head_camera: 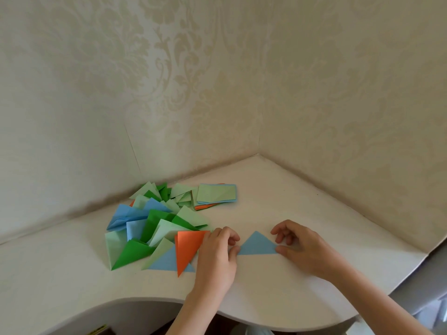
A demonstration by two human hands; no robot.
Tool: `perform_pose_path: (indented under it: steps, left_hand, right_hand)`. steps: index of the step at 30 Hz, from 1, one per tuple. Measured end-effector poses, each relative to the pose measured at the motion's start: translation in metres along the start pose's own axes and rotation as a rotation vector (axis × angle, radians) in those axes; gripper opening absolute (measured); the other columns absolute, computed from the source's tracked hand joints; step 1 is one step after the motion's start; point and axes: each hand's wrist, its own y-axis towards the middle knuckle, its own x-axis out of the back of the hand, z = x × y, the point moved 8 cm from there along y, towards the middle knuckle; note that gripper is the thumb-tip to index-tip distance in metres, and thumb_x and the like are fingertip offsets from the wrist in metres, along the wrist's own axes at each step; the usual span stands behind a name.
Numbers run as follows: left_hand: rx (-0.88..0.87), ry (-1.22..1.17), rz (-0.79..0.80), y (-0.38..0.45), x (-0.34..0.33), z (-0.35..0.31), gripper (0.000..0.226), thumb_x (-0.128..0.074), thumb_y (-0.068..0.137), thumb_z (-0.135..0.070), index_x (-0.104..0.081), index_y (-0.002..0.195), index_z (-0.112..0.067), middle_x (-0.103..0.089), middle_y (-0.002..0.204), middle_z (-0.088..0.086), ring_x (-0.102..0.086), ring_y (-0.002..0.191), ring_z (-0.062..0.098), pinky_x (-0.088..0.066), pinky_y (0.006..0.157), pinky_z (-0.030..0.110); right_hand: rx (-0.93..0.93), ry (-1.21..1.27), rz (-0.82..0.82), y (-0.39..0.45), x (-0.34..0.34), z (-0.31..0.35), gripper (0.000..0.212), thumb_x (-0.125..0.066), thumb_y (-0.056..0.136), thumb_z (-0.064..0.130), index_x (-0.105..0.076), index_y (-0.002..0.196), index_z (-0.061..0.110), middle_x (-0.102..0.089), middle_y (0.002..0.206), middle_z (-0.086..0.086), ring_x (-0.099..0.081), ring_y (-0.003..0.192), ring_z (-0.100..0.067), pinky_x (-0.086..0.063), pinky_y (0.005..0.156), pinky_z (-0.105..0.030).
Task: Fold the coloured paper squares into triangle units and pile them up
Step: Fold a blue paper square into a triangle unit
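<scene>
A light blue paper triangle point(257, 245) lies flat on the white desk point(278, 286) between my hands. My left hand point(217, 255) pinches its left corner with thumb and curled fingers. My right hand point(302, 245) pinches its right corner with the thumb, the other fingers curled above it. To the left spreads a pile of folded triangles point(154, 228) in green, pale green and blue, with an orange triangle point(187, 250) at its near edge, touching my left hand. A stack of unfolded squares point(216, 193), pale green on top, sits behind the pile.
The desk fits into a corner between two wallpapered walls point(242, 81). Its curved front edge point(145, 301) runs below my wrists, and the right edge point(411, 269) drops off beyond my right arm.
</scene>
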Motion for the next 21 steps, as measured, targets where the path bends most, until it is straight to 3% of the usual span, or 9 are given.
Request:
perform_pose_path:
  steps: [6, 9, 12, 15, 18, 21]
  left_hand:
    - [-0.074, 0.173, -0.03, -0.006, -0.001, -0.019, 0.032, -0.062, 0.076, 0.008, -0.058, 0.09, -0.021, -0.055, 0.083, -0.008, -0.051, 0.078, 0.013, -0.046, 0.061, 0.027]
    - [-0.106, 0.219, -0.072, -0.006, -0.004, -0.041, 0.011, -0.068, 0.084, -0.018, -0.058, 0.09, -0.017, -0.054, 0.082, 0.0, -0.05, 0.073, 0.018, -0.045, 0.061, 0.029]
    - [-0.019, 0.214, -0.01, -0.001, -0.012, -0.046, 0.027, -0.067, 0.085, -0.032, -0.056, 0.103, -0.016, -0.054, 0.095, 0.003, -0.052, 0.083, 0.022, -0.045, 0.07, 0.033]
    - [0.079, 0.128, 0.079, 0.005, -0.019, -0.041, 0.033, -0.062, 0.089, -0.026, -0.047, 0.117, -0.019, -0.046, 0.107, 0.001, -0.05, 0.099, 0.019, -0.042, 0.08, 0.026]
    - [0.066, 0.044, 0.11, 0.01, -0.019, -0.04, 0.027, -0.057, 0.092, -0.017, -0.047, 0.117, -0.02, -0.054, 0.107, 0.0, -0.052, 0.1, 0.018, -0.04, 0.078, 0.024]
    - [0.012, 0.046, 0.046, 0.016, 0.0, -0.038, 0.02, -0.055, 0.093, -0.016, -0.052, 0.112, -0.02, -0.061, 0.099, 0.0, -0.055, 0.095, 0.019, -0.042, 0.076, 0.028]
  right_hand:
    - [0.022, -0.032, 0.006, -0.001, -0.002, 0.001, 0.026, -0.067, 0.083, 0.013, -0.06, 0.096, 0.035, -0.06, 0.089, 0.013, -0.049, 0.08, 0.002, -0.038, 0.072, -0.007]
    - [0.025, -0.031, -0.009, -0.001, -0.001, 0.003, 0.026, -0.068, 0.083, 0.013, -0.06, 0.094, 0.035, -0.06, 0.089, 0.011, -0.051, 0.081, 0.0, -0.04, 0.075, -0.009]
    - [0.028, -0.033, -0.014, -0.002, 0.0, 0.004, 0.025, -0.068, 0.083, 0.012, -0.06, 0.093, 0.035, -0.061, 0.091, 0.01, -0.052, 0.083, -0.002, -0.04, 0.076, -0.008]
    - [0.027, -0.036, -0.034, -0.003, 0.001, 0.003, 0.026, -0.069, 0.082, 0.012, -0.06, 0.092, 0.034, -0.062, 0.091, 0.009, -0.052, 0.082, 0.0, -0.039, 0.074, -0.006]
    - [0.01, -0.024, -0.048, 0.0, 0.001, 0.002, 0.024, -0.071, 0.079, 0.014, -0.062, 0.092, 0.032, -0.063, 0.088, 0.01, -0.051, 0.077, 0.001, -0.041, 0.071, -0.007]
    - [-0.017, -0.002, -0.168, 0.009, 0.008, 0.007, 0.014, -0.071, 0.08, 0.02, -0.064, 0.085, 0.031, -0.064, 0.08, 0.012, -0.051, 0.061, -0.001, -0.042, 0.061, -0.009]
